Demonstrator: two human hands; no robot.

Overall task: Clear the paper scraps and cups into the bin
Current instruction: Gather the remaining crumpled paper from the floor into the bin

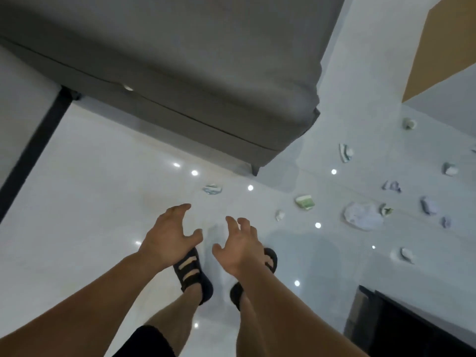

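Both hands are empty here. The left hand (pixel 167 235) and right hand (pixel 240 244) hang out front with fingers loosely spread, gripping nothing, probably poised to reach down. The mess is all on the glossy floor (pixel 103 176). There's a squashed cup (pixel 212 189) just ahead of the hands, a green cup (pixel 305 202) and a big paper wad (pixel 363 216) off to the right, and small scraps beyond. No bin in view. There's plenty of open floor, and only the sofa (pixel 180 73) corner and a dark cabinet (pixel 412 328) hem it in.
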